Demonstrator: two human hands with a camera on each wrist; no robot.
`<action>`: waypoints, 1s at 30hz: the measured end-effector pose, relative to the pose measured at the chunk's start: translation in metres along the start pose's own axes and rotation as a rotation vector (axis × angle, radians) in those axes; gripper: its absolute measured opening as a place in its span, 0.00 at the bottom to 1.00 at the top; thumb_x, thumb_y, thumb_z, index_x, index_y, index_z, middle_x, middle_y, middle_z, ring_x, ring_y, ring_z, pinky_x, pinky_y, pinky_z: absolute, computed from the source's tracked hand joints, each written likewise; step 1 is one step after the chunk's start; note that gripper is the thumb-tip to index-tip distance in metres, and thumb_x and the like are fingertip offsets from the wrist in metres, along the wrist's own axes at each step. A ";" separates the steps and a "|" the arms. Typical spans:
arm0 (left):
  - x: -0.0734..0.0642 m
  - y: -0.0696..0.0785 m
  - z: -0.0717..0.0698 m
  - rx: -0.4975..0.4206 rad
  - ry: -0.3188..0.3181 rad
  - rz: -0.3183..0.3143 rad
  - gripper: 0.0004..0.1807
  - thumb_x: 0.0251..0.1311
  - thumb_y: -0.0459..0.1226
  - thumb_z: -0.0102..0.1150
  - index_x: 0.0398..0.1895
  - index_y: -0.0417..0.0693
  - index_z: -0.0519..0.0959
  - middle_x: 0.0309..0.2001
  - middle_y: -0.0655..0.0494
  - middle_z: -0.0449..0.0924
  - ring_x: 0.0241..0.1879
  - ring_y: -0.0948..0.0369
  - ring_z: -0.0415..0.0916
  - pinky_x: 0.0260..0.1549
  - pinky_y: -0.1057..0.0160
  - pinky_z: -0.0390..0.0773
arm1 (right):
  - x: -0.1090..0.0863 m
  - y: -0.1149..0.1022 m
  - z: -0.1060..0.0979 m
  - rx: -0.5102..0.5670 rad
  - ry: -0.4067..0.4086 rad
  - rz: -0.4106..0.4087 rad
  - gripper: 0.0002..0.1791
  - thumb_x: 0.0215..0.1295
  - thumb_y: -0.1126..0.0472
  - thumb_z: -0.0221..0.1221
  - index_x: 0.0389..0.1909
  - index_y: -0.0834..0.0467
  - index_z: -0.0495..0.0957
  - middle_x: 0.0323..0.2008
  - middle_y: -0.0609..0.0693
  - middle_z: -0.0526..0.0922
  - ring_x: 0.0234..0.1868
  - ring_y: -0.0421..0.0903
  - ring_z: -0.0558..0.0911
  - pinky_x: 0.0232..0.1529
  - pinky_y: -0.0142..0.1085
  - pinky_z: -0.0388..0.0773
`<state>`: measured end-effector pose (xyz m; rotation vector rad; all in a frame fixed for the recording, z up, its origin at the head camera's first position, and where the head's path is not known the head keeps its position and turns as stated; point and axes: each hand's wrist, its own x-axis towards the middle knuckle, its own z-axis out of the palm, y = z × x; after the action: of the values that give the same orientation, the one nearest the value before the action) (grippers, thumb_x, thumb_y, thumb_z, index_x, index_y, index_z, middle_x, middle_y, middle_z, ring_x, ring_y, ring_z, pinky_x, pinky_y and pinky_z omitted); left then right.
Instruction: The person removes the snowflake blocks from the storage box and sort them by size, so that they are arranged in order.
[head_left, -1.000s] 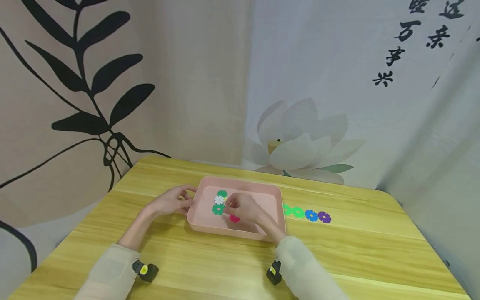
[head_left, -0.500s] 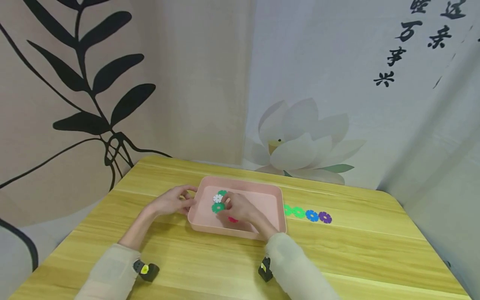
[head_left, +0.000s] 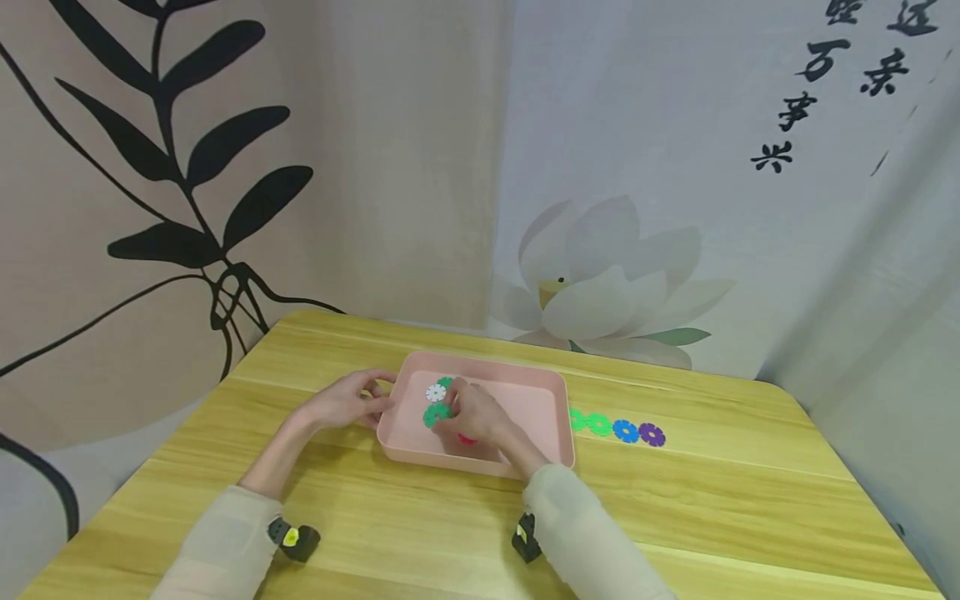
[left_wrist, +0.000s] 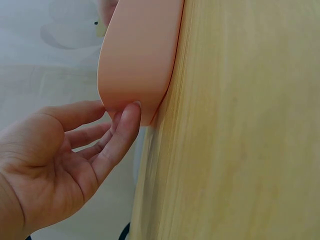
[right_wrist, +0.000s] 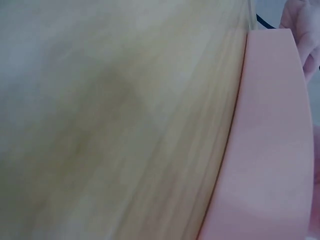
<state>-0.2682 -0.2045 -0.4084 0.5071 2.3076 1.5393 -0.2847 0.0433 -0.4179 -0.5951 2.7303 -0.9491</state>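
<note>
A shallow pink tray [head_left: 525, 400] sits on the wooden table. My left hand [head_left: 348, 400] is at its left end; in the left wrist view the fingertips touch the outer wall and rim. My right hand [head_left: 480, 417] reaches into the tray, fingers bent down over plastic snowflake discs. Close to its fingertips lie a white disc [head_left: 435, 392], a green disc [head_left: 435, 414] and, behind, another green disc [head_left: 446, 382]. A red disc [head_left: 467, 438] shows partly under the palm. I cannot tell whether the right fingers pinch a disc. The right wrist view shows mostly the tray's outer wall [right_wrist: 265, 150].
Right of the tray, a row of discs lies on the table [head_left: 712, 500]: light green ones [head_left: 599, 424], a blue one [head_left: 626, 431] and a purple one [head_left: 652, 434]. A printed curtain [head_left: 405, 167] hangs behind the table's far edge.
My right hand has shifted slightly left over the discs, and the white disc has moved a little up and left. A yellow bit seen earlier by the fingertips is now hidden. The left hand stays put.
</note>
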 end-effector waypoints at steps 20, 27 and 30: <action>0.001 0.000 0.001 0.016 0.020 -0.032 0.26 0.74 0.28 0.50 0.70 0.24 0.60 0.43 0.37 0.72 0.37 0.51 0.83 0.42 0.53 0.87 | -0.016 0.034 -0.034 0.257 0.121 -0.069 0.09 0.70 0.67 0.62 0.43 0.62 0.72 0.32 0.52 0.81 0.28 0.47 0.81 0.28 0.32 0.81; 0.001 -0.003 0.000 0.009 0.019 -0.025 0.26 0.73 0.27 0.51 0.70 0.24 0.59 0.43 0.37 0.71 0.38 0.50 0.83 0.42 0.52 0.87 | -0.028 0.054 -0.054 0.299 0.182 -0.056 0.10 0.69 0.70 0.62 0.45 0.65 0.72 0.31 0.54 0.80 0.24 0.50 0.80 0.24 0.29 0.78; 0.001 -0.003 0.000 0.012 0.019 -0.025 0.26 0.73 0.27 0.51 0.70 0.24 0.59 0.43 0.37 0.71 0.38 0.50 0.83 0.42 0.53 0.87 | -0.034 0.064 -0.065 0.309 0.204 -0.040 0.10 0.69 0.69 0.62 0.47 0.66 0.72 0.31 0.57 0.80 0.26 0.53 0.81 0.24 0.29 0.77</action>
<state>-0.2699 -0.2050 -0.4114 0.4666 2.3293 1.5258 -0.2935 0.1390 -0.4058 -0.5206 2.6653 -1.4793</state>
